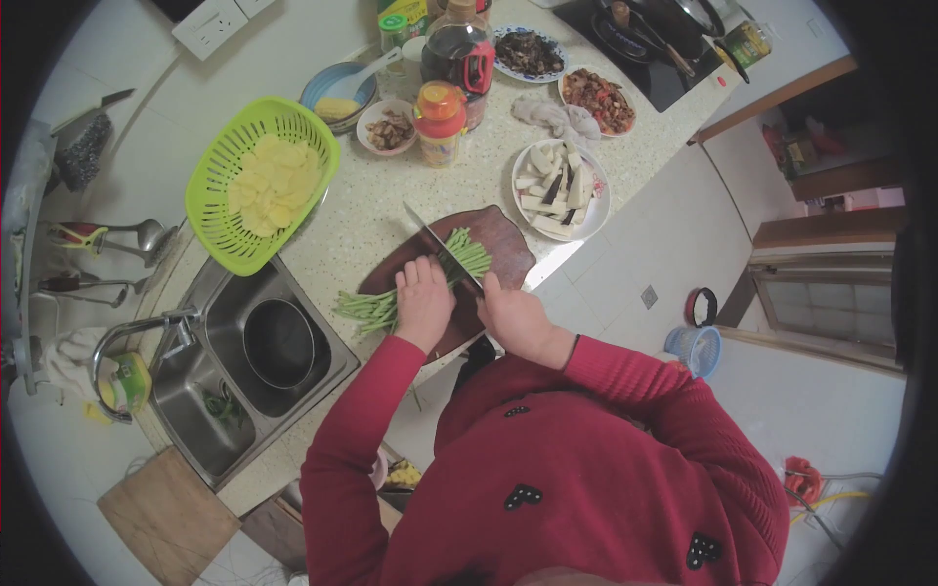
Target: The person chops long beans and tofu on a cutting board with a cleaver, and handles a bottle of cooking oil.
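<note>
A brown cutting board [506, 240] lies on the speckled counter, with a bundle of green beans [366, 310] across it. My left hand [424, 301] presses down on the beans, its fingers close together. In my right hand [516, 314] is the handle of a knife [442, 244], whose blade stands across the bundle just right of my left fingers. Cut bean pieces [469, 253] lie on the far side of the blade. The undersides of both hands are hidden.
Left of the board are a green basket [203, 195] of yellow slices and a sink [220, 337] holding a black pot [279, 344]. Beyond it stand a plate [605, 195] of pale strips, an orange-capped bottle [440, 122], a dark bottle [455, 59] and several dishes. A stove [664, 83] is at the upper right.
</note>
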A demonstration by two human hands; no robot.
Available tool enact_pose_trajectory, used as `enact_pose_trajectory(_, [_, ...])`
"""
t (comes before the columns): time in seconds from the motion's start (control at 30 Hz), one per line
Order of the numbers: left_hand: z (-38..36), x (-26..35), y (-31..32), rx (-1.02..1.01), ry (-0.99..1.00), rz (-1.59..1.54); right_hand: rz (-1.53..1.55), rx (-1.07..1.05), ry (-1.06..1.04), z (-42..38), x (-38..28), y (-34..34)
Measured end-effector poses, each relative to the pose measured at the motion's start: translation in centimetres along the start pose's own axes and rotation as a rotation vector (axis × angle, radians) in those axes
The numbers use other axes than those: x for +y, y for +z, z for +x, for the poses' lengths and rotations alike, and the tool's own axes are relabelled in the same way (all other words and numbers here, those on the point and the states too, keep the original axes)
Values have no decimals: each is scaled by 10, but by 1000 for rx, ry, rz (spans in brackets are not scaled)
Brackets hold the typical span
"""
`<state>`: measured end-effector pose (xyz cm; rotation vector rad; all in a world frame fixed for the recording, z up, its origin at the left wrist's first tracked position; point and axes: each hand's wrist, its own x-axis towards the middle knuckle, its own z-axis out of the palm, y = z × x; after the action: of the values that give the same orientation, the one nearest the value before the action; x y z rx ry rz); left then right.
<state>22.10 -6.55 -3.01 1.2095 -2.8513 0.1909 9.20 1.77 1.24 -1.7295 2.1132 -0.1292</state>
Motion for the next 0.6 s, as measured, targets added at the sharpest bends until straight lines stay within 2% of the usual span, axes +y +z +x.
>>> enact_pose_trajectory(0.2, [-9, 5, 5, 62, -9, -39, 140, -8, 30, 33, -2, 9])
enact_pose_trajectory(0.37, [-10, 10, 11, 97, -105, -88, 279, -15, 74, 43, 14, 6])
enact_pose_trajectory(0.47, [-4, 0, -12, -48, -186, -176, 370, 100, -46, 33, 30, -1])
enact_pose_trajectory(0.57, [-22, -12, -29, -233, -231, -152, 396, 136, -142, 9, 31, -22])
enact_pose_trajectory(0.6, [-31, -13, -29, -239, -236, -135, 395, 107, -149, 2, 25, -25])
